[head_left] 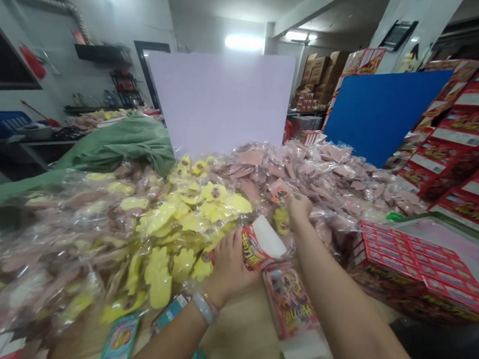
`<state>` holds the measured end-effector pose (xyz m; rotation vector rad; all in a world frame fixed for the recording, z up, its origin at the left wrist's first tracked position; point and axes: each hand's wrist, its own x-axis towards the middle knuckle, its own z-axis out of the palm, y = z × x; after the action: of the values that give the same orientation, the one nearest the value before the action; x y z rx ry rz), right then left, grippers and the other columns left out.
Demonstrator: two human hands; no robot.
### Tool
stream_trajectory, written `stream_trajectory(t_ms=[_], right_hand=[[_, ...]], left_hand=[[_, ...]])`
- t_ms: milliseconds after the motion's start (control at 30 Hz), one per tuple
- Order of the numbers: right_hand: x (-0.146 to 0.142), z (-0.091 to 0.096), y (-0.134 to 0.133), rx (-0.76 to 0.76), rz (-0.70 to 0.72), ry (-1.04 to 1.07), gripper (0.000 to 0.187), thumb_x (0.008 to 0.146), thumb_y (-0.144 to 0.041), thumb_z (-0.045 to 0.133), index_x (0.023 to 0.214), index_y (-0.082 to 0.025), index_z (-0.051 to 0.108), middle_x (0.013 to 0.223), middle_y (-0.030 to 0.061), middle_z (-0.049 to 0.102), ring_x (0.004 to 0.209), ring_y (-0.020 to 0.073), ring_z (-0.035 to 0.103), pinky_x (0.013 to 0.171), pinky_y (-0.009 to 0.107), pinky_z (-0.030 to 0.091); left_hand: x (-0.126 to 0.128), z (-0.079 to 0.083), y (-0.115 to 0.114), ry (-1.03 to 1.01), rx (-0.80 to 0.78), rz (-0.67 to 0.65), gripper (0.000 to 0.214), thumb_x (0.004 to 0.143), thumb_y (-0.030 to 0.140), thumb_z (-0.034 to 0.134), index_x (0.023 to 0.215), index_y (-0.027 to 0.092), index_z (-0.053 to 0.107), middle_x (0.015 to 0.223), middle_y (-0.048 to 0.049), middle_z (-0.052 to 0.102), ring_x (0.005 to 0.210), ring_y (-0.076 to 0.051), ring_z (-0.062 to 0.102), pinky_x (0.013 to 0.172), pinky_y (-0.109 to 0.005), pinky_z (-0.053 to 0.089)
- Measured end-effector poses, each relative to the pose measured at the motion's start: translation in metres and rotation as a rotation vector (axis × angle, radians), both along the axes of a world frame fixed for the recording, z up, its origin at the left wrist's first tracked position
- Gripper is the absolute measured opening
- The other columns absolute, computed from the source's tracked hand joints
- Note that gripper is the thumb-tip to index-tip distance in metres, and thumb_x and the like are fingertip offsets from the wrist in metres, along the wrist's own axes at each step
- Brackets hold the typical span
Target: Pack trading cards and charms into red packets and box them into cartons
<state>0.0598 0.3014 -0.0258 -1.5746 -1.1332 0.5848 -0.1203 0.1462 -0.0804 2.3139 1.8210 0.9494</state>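
My left hand (229, 273) is shut around a small red-and-white printed carton (258, 244), whose white end flap stands open. My right hand (299, 208) reaches past it and pinches a small clear-wrapped pink packet (279, 193) at the edge of a large heap of plastic-wrapped pink and yellow novelty items (177, 222). Another red printed carton (289, 302) lies on the wooden table (243, 343) below my hands, partly under my right forearm. A beaded bracelet (205, 307) circles my left wrist.
Flat green-printed cards (118, 346) lie at the lower left. Stacked red cartons (422, 270) stand to the right, with more (458, 142) behind them. A green cloth (118, 147) lies behind the heap, before a white board (221, 98) and a blue board (382, 112).
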Motion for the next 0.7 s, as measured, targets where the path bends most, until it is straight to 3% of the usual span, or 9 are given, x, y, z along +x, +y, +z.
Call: stream_trajectory(t_ms=[67, 167, 267, 333, 467, 533, 600, 700], right_hand=[[0.008, 0.017, -0.030, 0.010, -0.006, 0.006, 0.023, 0.082, -0.031, 0.054, 0.094, -0.012, 0.061, 0.090, 0.0048, 0.064, 0.079, 0.0180, 0.060, 0.069, 0.033, 0.049], [0.027, 0.035, -0.097, 0.066, 0.088, 0.058, 0.026, 0.077, -0.036, 0.057, 0.091, -0.016, 0.065, 0.081, 0.0031, 0.067, 0.071, 0.0192, 0.061, 0.060, 0.030, 0.048], [0.042, 0.034, -0.165, 0.014, 0.538, 0.180, 0.026, 0.071, -0.039, 0.064, 0.087, -0.020, 0.068, 0.082, 0.0036, 0.068, 0.071, 0.0191, 0.062, 0.063, 0.030, 0.049], [0.048, 0.027, -0.194, -0.094, 0.741, 0.096, 0.025, 0.072, -0.039, 0.063, 0.085, -0.019, 0.069, 0.086, 0.0057, 0.068, 0.076, 0.0199, 0.062, 0.068, 0.030, 0.049], [0.042, 0.021, -0.218, -0.137, 0.816, -0.232, 0.026, 0.074, -0.039, 0.059, 0.086, -0.018, 0.070, 0.088, 0.0077, 0.068, 0.082, 0.0222, 0.061, 0.074, 0.033, 0.047], [0.026, 0.021, -0.226, -0.143, 0.932, -0.327, 0.023, 0.075, -0.035, 0.057, 0.085, -0.018, 0.070, 0.087, 0.0078, 0.067, 0.082, 0.0229, 0.060, 0.076, 0.035, 0.047], [0.006, 0.021, -0.239, -0.163, 1.068, -0.319, 0.021, 0.077, -0.031, 0.054, 0.088, -0.019, 0.068, 0.088, 0.0078, 0.067, 0.082, 0.0227, 0.059, 0.078, 0.036, 0.046], [-0.015, 0.019, -0.267, -0.272, 1.168, -0.051, 0.029, 0.079, -0.033, 0.052, 0.106, -0.024, 0.059, 0.098, 0.0061, 0.064, 0.089, 0.0205, 0.058, 0.079, 0.034, 0.046]], left_hand=[[-0.006, 0.001, -0.009, -0.007, 0.022, 0.082, 0.086, 0.064, 0.058, 0.058, 0.129, 0.010, 0.030, 0.121, -0.0182, 0.045, 0.111, -0.033, 0.042, 0.093, -0.049, 0.034], [-0.017, 0.004, -0.037, 0.003, 0.033, 0.167, 0.085, 0.062, 0.052, 0.062, 0.130, 0.012, 0.028, 0.121, -0.0174, 0.044, 0.112, -0.033, 0.042, 0.092, -0.049, 0.034], [-0.020, 0.006, -0.073, 0.004, 0.013, 0.145, 0.088, 0.060, 0.049, 0.064, 0.131, 0.012, 0.026, 0.124, -0.0174, 0.042, 0.115, -0.034, 0.038, 0.095, -0.050, 0.031], [-0.019, 0.008, -0.097, 0.005, 0.001, 0.133, 0.089, 0.061, 0.050, 0.063, 0.131, 0.011, 0.026, 0.125, -0.0176, 0.041, 0.117, -0.034, 0.036, 0.097, -0.050, 0.029], [-0.015, 0.013, -0.140, 0.049, 0.002, 0.127, 0.082, 0.065, 0.047, 0.060, 0.130, 0.010, 0.029, 0.124, -0.0171, 0.043, 0.115, -0.033, 0.038, 0.098, -0.050, 0.026], [-0.009, 0.014, -0.158, 0.052, -0.011, 0.099, 0.084, 0.063, 0.047, 0.061, 0.131, 0.010, 0.029, 0.123, -0.0169, 0.044, 0.113, -0.034, 0.039, 0.099, -0.051, 0.025], [0.002, 0.013, -0.175, 0.018, -0.028, 0.080, 0.085, 0.062, 0.048, 0.061, 0.131, 0.011, 0.030, 0.121, -0.0164, 0.046, 0.111, -0.034, 0.040, 0.098, -0.051, 0.026], [0.020, 0.007, -0.198, -0.086, -0.057, 0.180, 0.081, 0.062, 0.044, 0.061, 0.130, 0.011, 0.032, 0.119, -0.0161, 0.047, 0.111, -0.033, 0.042, 0.096, -0.050, 0.031]])
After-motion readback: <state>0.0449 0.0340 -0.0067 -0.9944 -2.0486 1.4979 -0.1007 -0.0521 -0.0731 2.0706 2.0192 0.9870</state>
